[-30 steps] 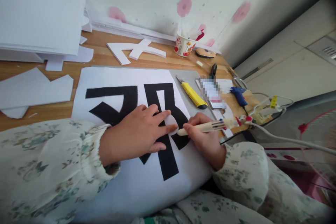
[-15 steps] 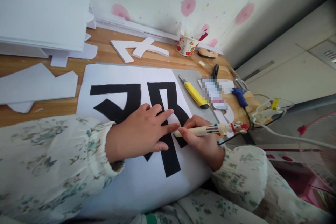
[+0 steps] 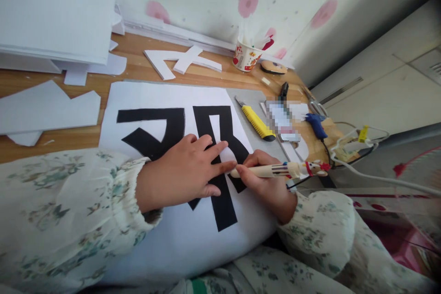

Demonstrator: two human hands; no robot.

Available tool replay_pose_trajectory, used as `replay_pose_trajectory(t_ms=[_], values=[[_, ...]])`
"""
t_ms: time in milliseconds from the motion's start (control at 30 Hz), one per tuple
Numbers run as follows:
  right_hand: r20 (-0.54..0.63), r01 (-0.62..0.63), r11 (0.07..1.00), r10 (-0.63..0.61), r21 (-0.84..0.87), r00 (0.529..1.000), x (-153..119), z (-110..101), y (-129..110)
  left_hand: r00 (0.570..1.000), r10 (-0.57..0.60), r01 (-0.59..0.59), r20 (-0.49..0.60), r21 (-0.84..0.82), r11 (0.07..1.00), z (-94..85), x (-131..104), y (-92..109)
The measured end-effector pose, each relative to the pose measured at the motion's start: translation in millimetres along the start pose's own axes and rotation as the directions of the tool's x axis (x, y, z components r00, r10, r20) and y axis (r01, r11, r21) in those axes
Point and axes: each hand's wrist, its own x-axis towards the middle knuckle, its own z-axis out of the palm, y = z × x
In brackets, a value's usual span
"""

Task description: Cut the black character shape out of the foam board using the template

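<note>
My left hand [image 3: 188, 172] lies flat with its fingers spread, pressing on a black cut-out character [image 3: 223, 211] that rests on a large white sheet [image 3: 158, 250]. In my right hand [image 3: 267, 188] is a thick cream multicolor pen [image 3: 270, 171] with a small animal figure on its end. Its tip points at the black piece's inner edge, close to my left index finger; the exact contact point is hidden by the fingers. To the left on the sheet is another black shape [image 3: 151, 115], partly covered by my left hand.
A yellow utility knife [image 3: 257, 123] lies on the grey mat [image 3: 250, 96] right of the sheet. Beyond are a blue glue gun [image 3: 316, 126], scissors [image 3: 317, 106] and a paper cup [image 3: 246, 56] of sticks. White board pieces [image 3: 51, 110] lie at left, with cut white strips [image 3: 184, 62] behind.
The view has shifted very slightly. Both hands and the pen stay in nearly the same place on the sheet.
</note>
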Motion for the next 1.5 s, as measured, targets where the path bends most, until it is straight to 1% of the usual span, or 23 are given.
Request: replay_pose_trajectory(t_ms=[200,367,533,667,733,800,900,967,1267,1400,1500], values=[[-0.033,-0.022,0.999,0.021,-0.025,0.999,-2.7,-2.0,6.8,1.0,-0.001,0.001,0.004,0.0,1.0,1.0,-0.3,-0.1],[-0.091,-0.042,0.999,0.039,-0.027,0.995,-3.0,-4.3,11.7,1.0,-0.003,0.003,-0.003,0.002,1.0,0.6,-0.2,-0.7],[-0.144,-0.061,0.998,0.059,-0.014,0.988,0.0,-4.9,10.3,1.0,0.005,-0.005,-0.006,-0.016,1.0,-0.8,-0.8,0.3],[-0.175,-0.043,0.999,0.047,0.025,0.983,2.7,-4.9,8.2,1.0,0.005,-0.006,-0.007,-0.019,1.0,-1.8,-1.2,-0.2],[-0.175,-0.027,0.997,0.039,0.067,0.984,3.3,-5.4,8.0,1.0,0.007,-0.007,-0.012,-0.018,1.0,-1.9,-1.0,-0.4],[-0.15,-0.021,0.995,0.035,0.092,0.988,3.1,-6.1,8.1,1.0,0.01,-0.01,-0.017,-0.015,1.0,-1.7,-0.6,-0.4],[-0.086,-0.024,0.997,0.03,0.073,0.996,2.4,-6.8,8.4,1.0,0.012,-0.012,-0.016,-0.008,1.0,-0.8,0.0,-0.3],[-0.07,-0.026,0.998,0.029,0.053,0.997,2.2,-6.7,8.8,1.0,0.009,-0.009,-0.017,-0.01,1.0,-0.1,0.1,-0.3],[-0.153,-0.04,0.998,0.046,0.038,0.987,5.1,-3.6,8.4,1.0,0.009,-0.009,-0.011,-0.023,1.0,-1.9,0.0,-0.4],[-0.159,-0.039,0.998,0.045,0.04,0.986,6.8,-4.1,8.8,1.0,0.0,0.0,-0.012,-0.031,1.0,-2.7,1.3,-1.0],[-0.153,-0.04,0.996,0.052,0.081,0.987,7.0,-5.3,10.8,1.0,-0.001,0.0,-0.026,-0.025,1.0,-1.0,0.4,-1.4]])
